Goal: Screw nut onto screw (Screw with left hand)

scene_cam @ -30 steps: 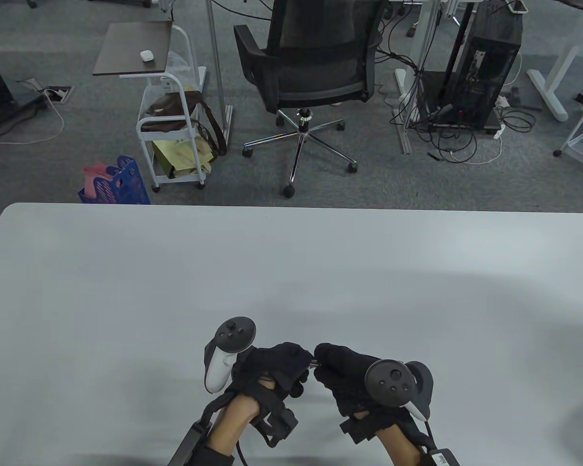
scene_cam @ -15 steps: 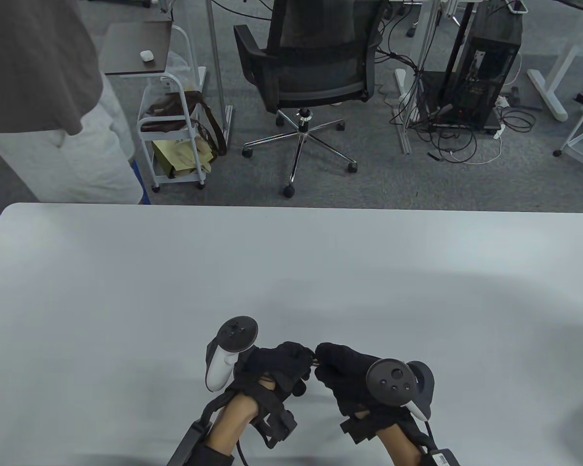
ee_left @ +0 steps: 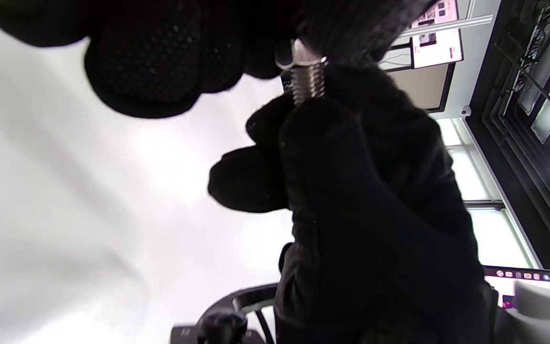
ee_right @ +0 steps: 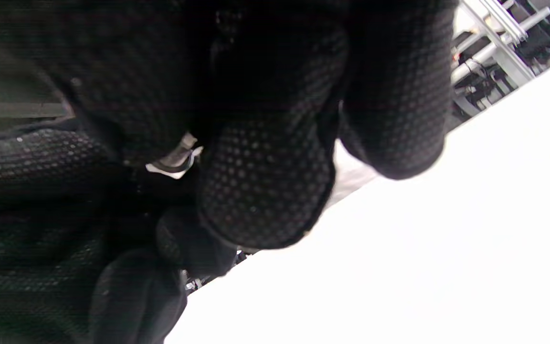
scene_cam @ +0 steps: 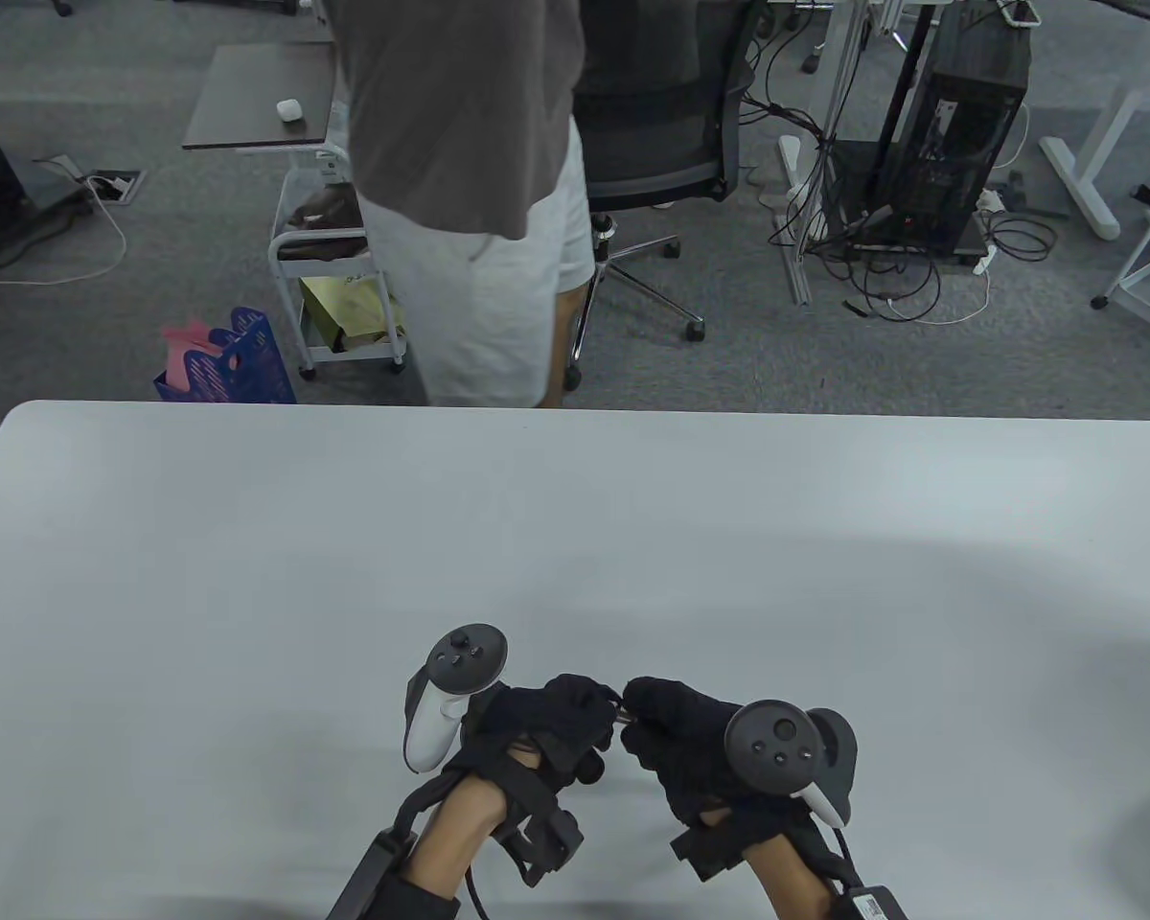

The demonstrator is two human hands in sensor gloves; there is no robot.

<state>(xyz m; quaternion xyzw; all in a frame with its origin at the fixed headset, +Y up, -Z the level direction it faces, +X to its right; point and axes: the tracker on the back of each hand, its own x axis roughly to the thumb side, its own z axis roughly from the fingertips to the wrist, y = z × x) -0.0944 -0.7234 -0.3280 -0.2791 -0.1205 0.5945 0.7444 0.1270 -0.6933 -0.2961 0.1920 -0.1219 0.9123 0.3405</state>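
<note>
In the table view my two black-gloved hands meet fingertip to fingertip low over the white table [scene_cam: 575,537], near its front edge. A sliver of the metal screw [scene_cam: 619,711] shows between them. My left hand [scene_cam: 596,704] pinches the silver nut [ee_left: 299,53], which sits on the threaded shaft of the screw [ee_left: 308,85]. My right hand [scene_cam: 640,707] grips the other end of the screw, which is hidden inside its fingers [ee_left: 351,157]. In the right wrist view only a bit of metal [ee_right: 179,154] shows between the gloves.
A person in a grey shirt and white shorts [scene_cam: 470,192] stands just beyond the table's far edge. An office chair [scene_cam: 652,125], a white cart [scene_cam: 335,287] and a blue basket [scene_cam: 240,359] stand on the floor behind.
A person has walked in behind the table from the left to the middle. My hands stay together in the same place, with only slight finger movement.
</note>
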